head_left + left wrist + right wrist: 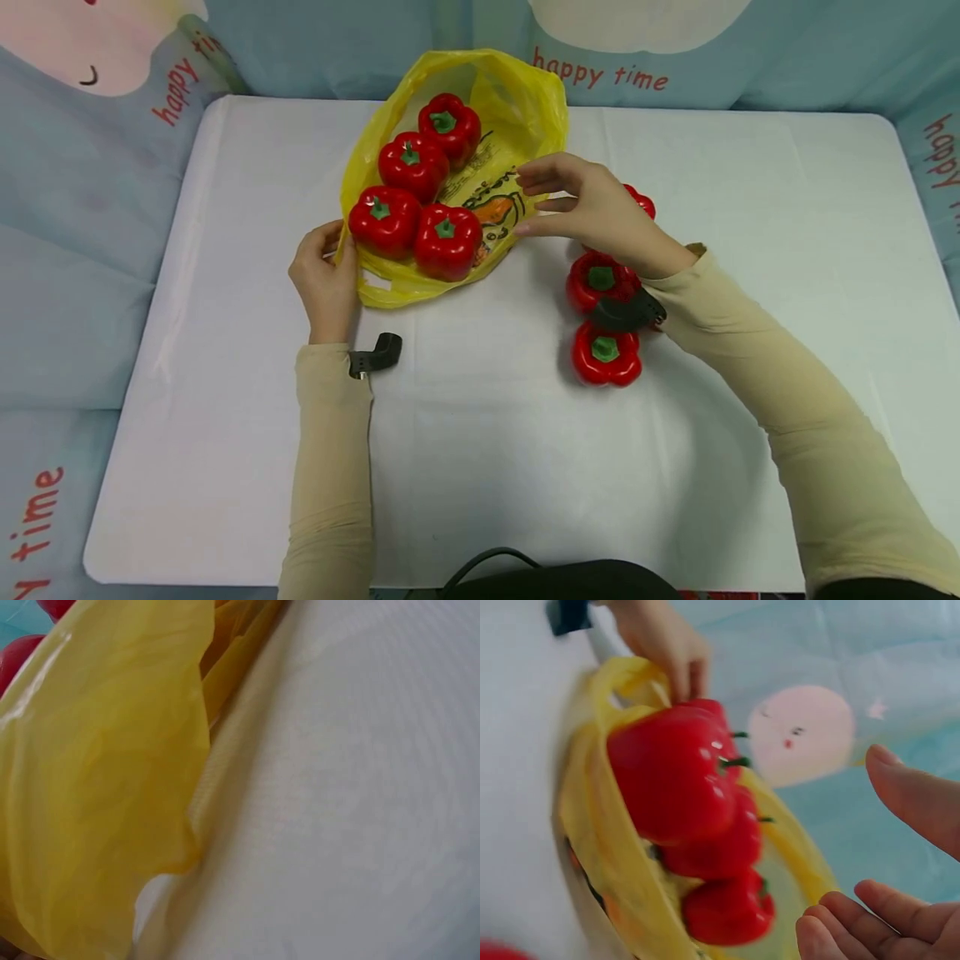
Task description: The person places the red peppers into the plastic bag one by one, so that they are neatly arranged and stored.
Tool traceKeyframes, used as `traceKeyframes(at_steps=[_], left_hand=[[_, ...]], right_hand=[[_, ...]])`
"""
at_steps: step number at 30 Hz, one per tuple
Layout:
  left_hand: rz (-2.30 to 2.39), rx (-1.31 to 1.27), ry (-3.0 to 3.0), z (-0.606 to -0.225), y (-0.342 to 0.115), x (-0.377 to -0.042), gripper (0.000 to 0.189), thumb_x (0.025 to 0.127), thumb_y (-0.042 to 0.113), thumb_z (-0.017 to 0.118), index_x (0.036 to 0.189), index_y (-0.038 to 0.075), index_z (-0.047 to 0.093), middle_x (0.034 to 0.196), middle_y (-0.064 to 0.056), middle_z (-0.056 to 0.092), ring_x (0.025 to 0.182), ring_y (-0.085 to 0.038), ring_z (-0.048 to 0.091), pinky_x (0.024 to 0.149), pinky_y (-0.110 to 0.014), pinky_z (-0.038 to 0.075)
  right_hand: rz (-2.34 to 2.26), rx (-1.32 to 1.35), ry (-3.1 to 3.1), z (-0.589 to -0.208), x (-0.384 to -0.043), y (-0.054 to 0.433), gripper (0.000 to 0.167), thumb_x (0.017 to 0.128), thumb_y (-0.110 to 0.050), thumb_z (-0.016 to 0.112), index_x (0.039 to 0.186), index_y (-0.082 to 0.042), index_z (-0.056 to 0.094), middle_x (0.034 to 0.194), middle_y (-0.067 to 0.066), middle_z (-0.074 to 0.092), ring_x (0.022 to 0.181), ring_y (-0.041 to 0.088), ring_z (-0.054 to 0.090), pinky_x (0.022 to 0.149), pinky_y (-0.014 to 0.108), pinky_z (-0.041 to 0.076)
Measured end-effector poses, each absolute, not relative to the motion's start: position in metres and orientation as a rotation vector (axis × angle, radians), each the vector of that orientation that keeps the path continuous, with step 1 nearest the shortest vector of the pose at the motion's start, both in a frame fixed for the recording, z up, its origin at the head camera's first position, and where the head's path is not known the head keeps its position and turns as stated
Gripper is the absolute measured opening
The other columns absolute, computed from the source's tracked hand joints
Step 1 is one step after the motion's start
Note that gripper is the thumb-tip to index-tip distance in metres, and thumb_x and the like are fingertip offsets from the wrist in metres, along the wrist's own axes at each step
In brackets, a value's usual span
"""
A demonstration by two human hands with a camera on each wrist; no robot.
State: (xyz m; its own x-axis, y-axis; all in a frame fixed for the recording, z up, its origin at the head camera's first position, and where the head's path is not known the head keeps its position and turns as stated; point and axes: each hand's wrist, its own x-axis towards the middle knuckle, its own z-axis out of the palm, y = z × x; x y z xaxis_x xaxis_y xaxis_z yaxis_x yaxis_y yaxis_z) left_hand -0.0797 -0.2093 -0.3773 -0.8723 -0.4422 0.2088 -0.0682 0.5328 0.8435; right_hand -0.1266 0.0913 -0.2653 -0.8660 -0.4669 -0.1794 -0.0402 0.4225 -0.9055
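Note:
A yellow plastic bag [540, 108] lies spread at the back of the table, with several red bell peppers [447, 242] in it, green stems up. At the bag's left edge my left hand [322, 279] pinches the plastic between thumb and fingers. My right hand [573, 200] hovers by the bag's right side, thumb and fingers apart, holding nothing. In the right wrist view its fingers [877, 922] are spread beside the peppers in the bag. More red bell peppers [606, 354] stand in a line under my right forearm, which partly hides them.
The white table [465, 467] has rounded corners. Behind it and at its sides hangs a blue printed curtain [360, 50]. A black object with a cable [570, 579] sits at the front edge.

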Motion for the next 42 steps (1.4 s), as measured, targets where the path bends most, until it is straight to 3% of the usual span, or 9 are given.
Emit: traceKeyframes(at_steps=[13, 22, 35, 42], left_hand=[[-1.275, 0.445, -2.381, -0.380, -0.209, -0.081, 0.025, 0.090, 0.009, 0.061, 0.111, -0.003, 0.066, 0.107, -0.015, 0.065, 0.092, -0.019, 0.058, 0.076, -0.017, 0.042], [-1.267, 0.443, -2.385, -0.380, -0.209, -0.079, 0.024, 0.090, 0.008, 0.060, 0.111, -0.004, 0.066, 0.107, -0.015, 0.066, 0.092, -0.019, 0.059, 0.075, -0.016, 0.042], [-1.280, 0.422, -2.370, -0.379, -0.207, -0.078, 0.025, 0.090, 0.008, 0.061, 0.111, -0.005, 0.066, 0.107, -0.017, 0.065, 0.092, -0.018, 0.059, 0.076, -0.016, 0.043], [-1.266, 0.399, -2.366, -0.379, -0.208, -0.078, 0.024, 0.090, 0.007, 0.061, 0.111, -0.005, 0.066, 0.106, -0.017, 0.065, 0.092, -0.018, 0.059, 0.076, -0.016, 0.043]], right_hand=[[-1.618, -0.248, 2.463, -0.251, -0.086, 0.149, 0.056, 0.079, -0.008, 0.075, 0.131, -0.008, 0.052, 0.127, 0.009, 0.054, 0.111, 0.024, 0.054, 0.090, 0.025, 0.047], [-1.930, -0.165, 2.438, -0.263, -0.057, 0.185, 0.054, 0.076, 0.007, 0.072, 0.127, -0.002, 0.055, 0.126, 0.015, 0.053, 0.115, 0.026, 0.049, 0.092, 0.020, 0.043], [-2.245, 0.164, 2.250, -0.312, -0.012, 0.239, 0.050, 0.078, 0.015, 0.066, 0.126, 0.001, 0.055, 0.124, 0.013, 0.056, 0.111, 0.019, 0.054, 0.085, 0.016, 0.047], [-2.170, 0.205, 2.181, -0.339, -0.007, 0.249, 0.059, 0.081, 0.013, 0.064, 0.136, 0.001, 0.044, 0.134, 0.013, 0.047, 0.111, 0.015, 0.053, 0.084, 0.015, 0.047]])
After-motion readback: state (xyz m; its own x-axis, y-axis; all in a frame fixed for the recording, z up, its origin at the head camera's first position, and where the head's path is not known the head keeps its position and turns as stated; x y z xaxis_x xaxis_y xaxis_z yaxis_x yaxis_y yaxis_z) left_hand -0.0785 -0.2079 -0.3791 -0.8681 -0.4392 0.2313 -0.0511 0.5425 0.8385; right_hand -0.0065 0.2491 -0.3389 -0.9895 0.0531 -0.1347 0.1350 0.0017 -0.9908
